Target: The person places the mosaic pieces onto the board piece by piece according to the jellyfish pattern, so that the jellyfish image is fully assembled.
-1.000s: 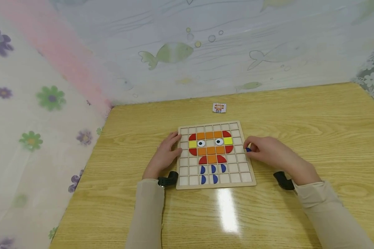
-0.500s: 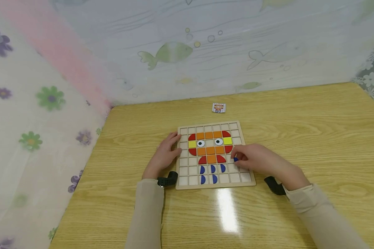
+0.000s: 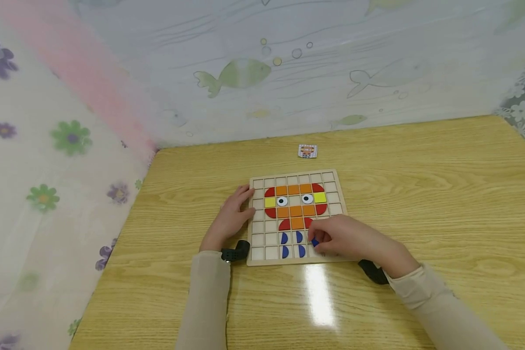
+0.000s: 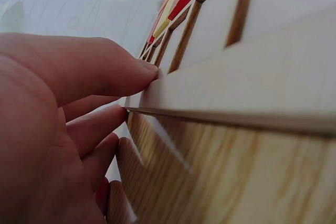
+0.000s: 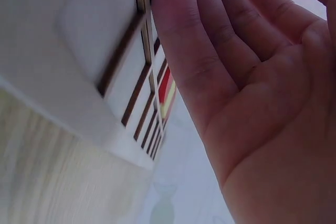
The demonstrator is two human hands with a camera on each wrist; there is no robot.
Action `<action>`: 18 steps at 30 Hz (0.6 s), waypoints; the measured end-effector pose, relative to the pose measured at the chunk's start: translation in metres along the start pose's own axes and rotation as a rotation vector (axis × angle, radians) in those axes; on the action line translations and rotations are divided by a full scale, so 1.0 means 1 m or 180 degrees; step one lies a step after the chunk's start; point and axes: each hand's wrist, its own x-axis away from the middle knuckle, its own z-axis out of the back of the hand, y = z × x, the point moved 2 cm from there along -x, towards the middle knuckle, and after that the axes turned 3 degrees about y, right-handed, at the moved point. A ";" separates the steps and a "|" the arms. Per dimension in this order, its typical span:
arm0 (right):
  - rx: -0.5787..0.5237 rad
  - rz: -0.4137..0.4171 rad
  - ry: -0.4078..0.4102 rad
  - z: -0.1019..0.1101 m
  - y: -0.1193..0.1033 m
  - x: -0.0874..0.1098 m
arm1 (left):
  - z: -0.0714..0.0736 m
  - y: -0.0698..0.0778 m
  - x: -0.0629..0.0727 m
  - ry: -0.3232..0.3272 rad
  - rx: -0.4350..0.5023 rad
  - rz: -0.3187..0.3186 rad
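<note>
A wooden grid board [image 3: 258, 239] lies on the table, with red, orange, yellow and blue pieces and two eye discs [image 3: 282, 201] set in its cells. My left hand [image 3: 229, 216] touches the board's left edge; in the left wrist view the thumb [image 4: 123, 72] rests against the frame. Over the lower right of the grid, my right hand [image 3: 347, 238] pinches a blue half-circle piece [image 3: 315, 242] between thumb and fingers. It hides the cells beneath it. Left of it lie several blue half-circles [image 3: 299, 237]. In the right wrist view the fingertips are out of sight.
A small picture card [image 3: 307, 151] with a printed grid pattern lies behind the board. The wooden table [image 3: 192, 180] meets a fish-patterned wall [image 3: 245, 112] at the back. A glare spot [image 3: 319, 296] shows in front of the board.
My right hand has moved left and toward me with the blue half-circle, from beyond the board's right edge to above the lower blue pieces. The left hand has stayed in place.
</note>
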 end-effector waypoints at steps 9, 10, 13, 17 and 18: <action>0.0102 0.0130 0.0082 -0.005 -0.002 -0.001 | 0.000 0.000 0.001 -0.0015 -0.0004 -0.0015; 0.0110 0.0122 0.0081 -0.005 -0.002 -0.001 | 0.000 0.000 0.001 -0.0016 -0.0008 -0.0012; 0.0134 0.0089 0.0074 -0.005 -0.002 -0.001 | 0.001 0.001 0.001 -0.0014 -0.0014 -0.0013; 0.0149 0.0034 0.0052 -0.005 -0.003 -0.001 | 0.001 0.001 0.001 -0.0007 -0.0016 -0.0018; 0.0152 0.0010 0.0044 -0.005 -0.003 -0.001 | 0.001 0.001 0.001 -0.0004 -0.0016 -0.0014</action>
